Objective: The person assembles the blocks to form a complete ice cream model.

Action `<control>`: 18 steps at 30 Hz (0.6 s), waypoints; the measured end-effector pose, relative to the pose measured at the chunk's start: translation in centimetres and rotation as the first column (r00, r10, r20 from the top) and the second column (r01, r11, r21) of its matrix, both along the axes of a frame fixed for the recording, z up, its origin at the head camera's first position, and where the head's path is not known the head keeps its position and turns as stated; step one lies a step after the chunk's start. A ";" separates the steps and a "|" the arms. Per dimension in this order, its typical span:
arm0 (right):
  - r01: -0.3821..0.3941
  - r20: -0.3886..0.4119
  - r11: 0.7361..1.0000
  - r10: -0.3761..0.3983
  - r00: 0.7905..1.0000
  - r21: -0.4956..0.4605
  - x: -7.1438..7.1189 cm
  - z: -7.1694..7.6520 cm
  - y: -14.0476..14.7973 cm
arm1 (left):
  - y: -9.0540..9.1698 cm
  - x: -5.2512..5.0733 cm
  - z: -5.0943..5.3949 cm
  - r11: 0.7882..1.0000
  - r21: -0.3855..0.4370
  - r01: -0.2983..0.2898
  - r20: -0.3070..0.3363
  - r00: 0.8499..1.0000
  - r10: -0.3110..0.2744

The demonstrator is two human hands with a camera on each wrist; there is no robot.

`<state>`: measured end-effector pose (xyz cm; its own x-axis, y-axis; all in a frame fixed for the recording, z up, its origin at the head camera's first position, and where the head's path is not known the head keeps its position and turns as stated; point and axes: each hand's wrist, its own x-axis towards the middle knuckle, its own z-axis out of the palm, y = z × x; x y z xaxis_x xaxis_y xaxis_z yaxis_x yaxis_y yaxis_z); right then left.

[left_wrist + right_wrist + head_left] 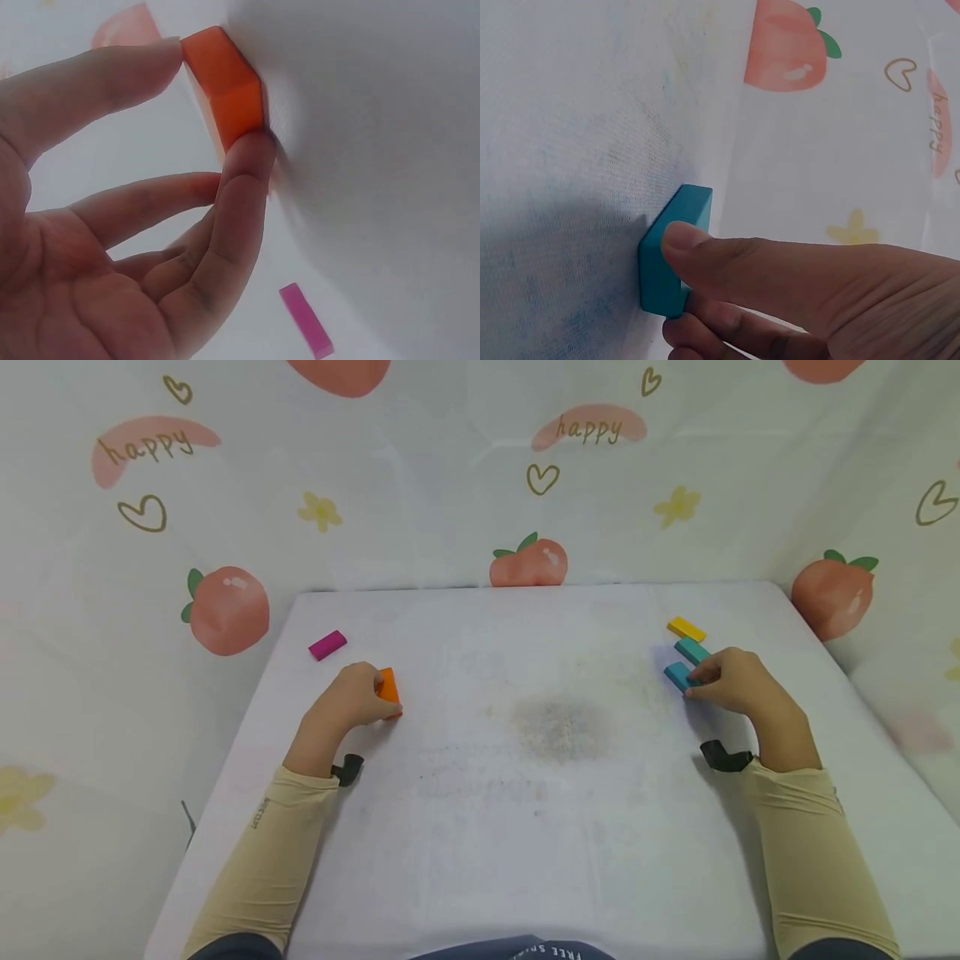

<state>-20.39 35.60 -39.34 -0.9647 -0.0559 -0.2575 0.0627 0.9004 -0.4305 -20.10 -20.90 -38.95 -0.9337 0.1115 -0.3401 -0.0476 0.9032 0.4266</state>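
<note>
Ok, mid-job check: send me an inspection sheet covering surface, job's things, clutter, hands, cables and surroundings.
Surface: white table, brownish smudge near the middle.
Job's things: orange block on the left, blue block on the right.
Clutter: nothing seen beyond three more blocks: pink block far left, teal block and yellow block behind the blue one.
Hands: left hand pinches the orange block; right hand holds the blue block.
Cables: nothing seen.
Surroundings: fruit-printed backdrop behind and at both sides.

We see a white table [487, 860] with a gray smudge [562, 727] on top. Around its back and sides, we see pale cloth [420, 460] with pink peaches [228, 610], yellow flowers [320, 512], hearts [142, 514] and "happy" words [589, 427].
</note>
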 end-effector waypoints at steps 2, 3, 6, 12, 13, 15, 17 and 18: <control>-0.001 -0.001 1.000 0.001 1.000 -0.002 0.0 0.1 0.0 | -0.1 0.0 0.0 1.000 0.000 0.015 -0.007 1.000 -0.015; -0.002 -0.002 1.000 0.002 1.000 -0.002 -0.1 0.1 0.0 | -0.2 0.0 0.0 1.000 0.001 0.022 -0.007 1.000 -0.022; -0.008 -0.009 1.000 0.008 1.000 0.001 -0.1 0.2 0.0 | -0.3 -0.1 0.0 0.999 0.003 0.033 0.001 0.999 -0.033; -0.034 -0.038 0.999 0.035 0.999 0.020 -0.1 0.1 -0.3 | -0.5 -0.3 0.0 0.999 0.020 0.048 0.002 0.999 -0.049; -0.037 -0.038 0.999 0.037 0.999 0.021 -0.1 0.1 -0.3 | -0.5 -0.3 0.0 0.998 0.025 0.057 -0.002 0.998 -0.056; -0.038 -0.036 0.999 0.039 0.999 0.023 0.0 0.1 -0.4 | -0.4 -0.3 -0.1 0.997 0.040 0.068 -0.005 0.998 -0.068; -0.041 -0.034 0.999 0.042 0.999 0.026 0.0 0.1 -0.5 | -0.3 -0.3 -0.1 0.995 0.055 0.081 -0.005 0.997 -0.081; -0.042 -0.032 0.999 0.043 0.999 0.028 0.0 0.1 -0.6 | -0.3 -0.2 -0.1 0.994 0.060 0.087 -0.006 0.996 -0.086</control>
